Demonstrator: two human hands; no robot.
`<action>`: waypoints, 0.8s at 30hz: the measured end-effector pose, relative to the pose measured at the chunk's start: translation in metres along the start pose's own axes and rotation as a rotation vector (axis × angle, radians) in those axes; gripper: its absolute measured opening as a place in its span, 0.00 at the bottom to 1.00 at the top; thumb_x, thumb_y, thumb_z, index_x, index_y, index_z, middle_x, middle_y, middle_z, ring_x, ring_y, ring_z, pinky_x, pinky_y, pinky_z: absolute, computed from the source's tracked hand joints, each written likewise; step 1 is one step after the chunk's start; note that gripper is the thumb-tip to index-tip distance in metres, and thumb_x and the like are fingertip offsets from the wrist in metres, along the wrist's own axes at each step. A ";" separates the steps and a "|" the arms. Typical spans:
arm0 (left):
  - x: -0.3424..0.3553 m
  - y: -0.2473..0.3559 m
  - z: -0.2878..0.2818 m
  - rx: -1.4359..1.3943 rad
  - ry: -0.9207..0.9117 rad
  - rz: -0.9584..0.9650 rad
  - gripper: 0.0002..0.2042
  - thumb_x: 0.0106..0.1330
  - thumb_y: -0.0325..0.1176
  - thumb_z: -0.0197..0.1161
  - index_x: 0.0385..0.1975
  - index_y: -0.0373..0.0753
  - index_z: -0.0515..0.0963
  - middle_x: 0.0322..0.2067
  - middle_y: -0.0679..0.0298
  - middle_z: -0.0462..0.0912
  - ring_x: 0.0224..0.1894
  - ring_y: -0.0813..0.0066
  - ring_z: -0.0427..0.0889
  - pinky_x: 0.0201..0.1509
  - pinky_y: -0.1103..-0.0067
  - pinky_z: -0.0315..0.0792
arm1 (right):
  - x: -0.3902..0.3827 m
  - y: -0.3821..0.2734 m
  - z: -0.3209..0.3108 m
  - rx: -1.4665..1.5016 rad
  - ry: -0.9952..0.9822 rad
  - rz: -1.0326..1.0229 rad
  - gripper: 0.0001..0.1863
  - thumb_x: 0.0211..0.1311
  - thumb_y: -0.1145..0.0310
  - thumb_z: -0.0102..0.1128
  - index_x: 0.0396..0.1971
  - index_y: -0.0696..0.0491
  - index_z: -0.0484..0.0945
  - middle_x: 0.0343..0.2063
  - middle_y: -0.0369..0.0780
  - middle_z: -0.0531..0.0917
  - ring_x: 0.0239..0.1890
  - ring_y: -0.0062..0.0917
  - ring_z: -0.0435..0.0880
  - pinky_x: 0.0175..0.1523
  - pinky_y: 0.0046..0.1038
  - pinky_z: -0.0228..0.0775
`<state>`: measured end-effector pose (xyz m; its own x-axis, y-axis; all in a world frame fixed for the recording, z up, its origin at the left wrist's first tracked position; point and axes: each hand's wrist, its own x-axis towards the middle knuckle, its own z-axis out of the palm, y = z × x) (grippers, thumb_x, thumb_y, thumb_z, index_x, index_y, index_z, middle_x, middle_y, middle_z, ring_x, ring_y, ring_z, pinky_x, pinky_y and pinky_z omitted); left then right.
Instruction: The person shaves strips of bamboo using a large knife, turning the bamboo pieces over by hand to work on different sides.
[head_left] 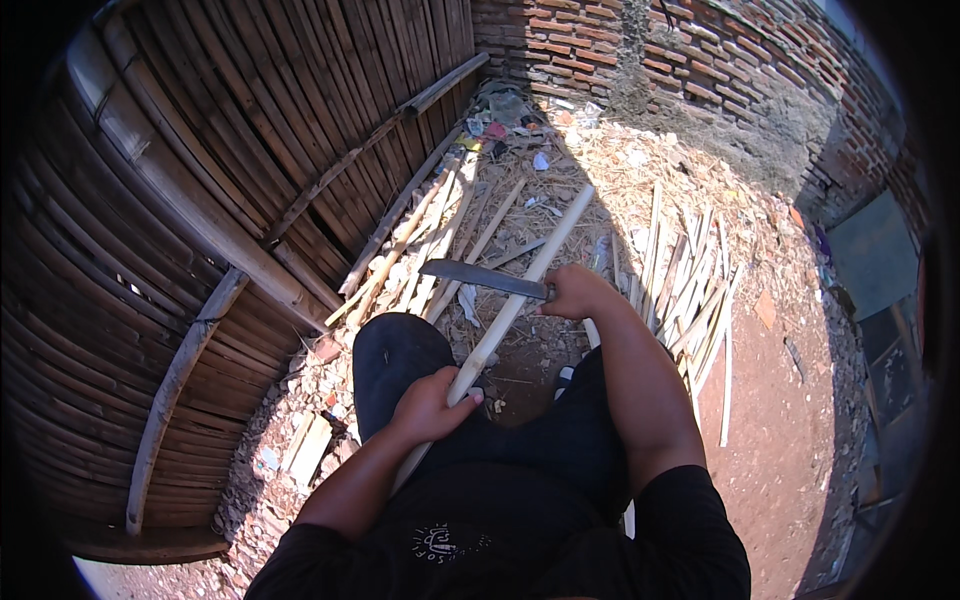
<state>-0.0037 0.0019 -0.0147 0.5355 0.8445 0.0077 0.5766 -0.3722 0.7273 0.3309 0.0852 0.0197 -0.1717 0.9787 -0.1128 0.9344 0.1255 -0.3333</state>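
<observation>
A long pale bamboo strip (535, 258) runs diagonally from between my body and left arm out over the littered ground. My left hand (432, 405) grips its lower part beside my bent left knee, thumb lying across it. My right hand (570, 292) is closed on the handle of a long dark-bladed knife (470, 273). The blade lies crosswise over the strip, pointing left; whether it touches the wood I cannot tell. My dark-clothed knees are on either side, with part of a sandal showing below the strip.
A bamboo-slat wall (170, 150) stands at the left, a brick wall (700, 70) behind. Loose strips (690, 280) are piled at the right, more split pieces (430, 240) along the left. Rubble and scraps (540, 140) litter the ground; grey panels (875, 260) lean at the far right.
</observation>
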 end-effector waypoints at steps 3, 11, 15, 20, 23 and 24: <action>0.001 0.001 -0.001 0.018 -0.022 -0.024 0.22 0.64 0.51 0.68 0.41 0.35 0.78 0.28 0.47 0.83 0.34 0.47 0.86 0.38 0.61 0.77 | 0.001 0.001 0.001 -0.018 0.004 -0.008 0.28 0.47 0.48 0.77 0.39 0.57 0.87 0.31 0.52 0.87 0.39 0.47 0.87 0.49 0.44 0.77; 0.001 0.005 -0.004 0.008 -0.059 -0.065 0.22 0.63 0.48 0.70 0.45 0.35 0.78 0.33 0.47 0.84 0.37 0.48 0.86 0.41 0.63 0.77 | 0.002 0.000 0.000 -0.008 -0.052 0.029 0.27 0.47 0.49 0.75 0.41 0.55 0.87 0.39 0.51 0.87 0.47 0.47 0.86 0.54 0.44 0.77; 0.000 0.007 -0.004 0.015 -0.031 -0.040 0.22 0.64 0.51 0.69 0.42 0.35 0.78 0.29 0.47 0.83 0.35 0.47 0.86 0.39 0.61 0.77 | 0.001 -0.001 -0.001 0.000 -0.054 0.024 0.26 0.46 0.50 0.75 0.41 0.55 0.87 0.38 0.51 0.87 0.47 0.47 0.86 0.53 0.44 0.78; 0.000 0.007 -0.004 0.017 -0.067 -0.075 0.23 0.63 0.48 0.71 0.46 0.34 0.78 0.34 0.47 0.84 0.38 0.49 0.86 0.43 0.64 0.77 | 0.003 0.002 0.003 -0.006 -0.034 0.000 0.26 0.46 0.51 0.75 0.40 0.55 0.87 0.38 0.51 0.87 0.46 0.47 0.86 0.53 0.43 0.78; 0.001 0.004 -0.002 0.021 -0.062 -0.069 0.23 0.63 0.48 0.71 0.46 0.34 0.78 0.34 0.47 0.84 0.38 0.49 0.86 0.43 0.64 0.77 | 0.003 0.003 0.005 -0.019 -0.025 -0.019 0.26 0.46 0.51 0.75 0.41 0.55 0.87 0.38 0.51 0.87 0.46 0.47 0.86 0.54 0.43 0.78; 0.001 0.004 -0.002 0.022 -0.060 -0.065 0.23 0.63 0.48 0.71 0.46 0.34 0.78 0.34 0.47 0.84 0.38 0.49 0.86 0.43 0.64 0.77 | 0.003 0.004 0.005 -0.019 -0.025 -0.021 0.26 0.46 0.51 0.75 0.41 0.55 0.87 0.38 0.51 0.87 0.46 0.47 0.86 0.54 0.43 0.78</action>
<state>-0.0021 0.0022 -0.0109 0.5319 0.8430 -0.0810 0.6244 -0.3257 0.7099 0.3323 0.0877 0.0134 -0.1983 0.9715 -0.1295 0.9364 0.1489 -0.3177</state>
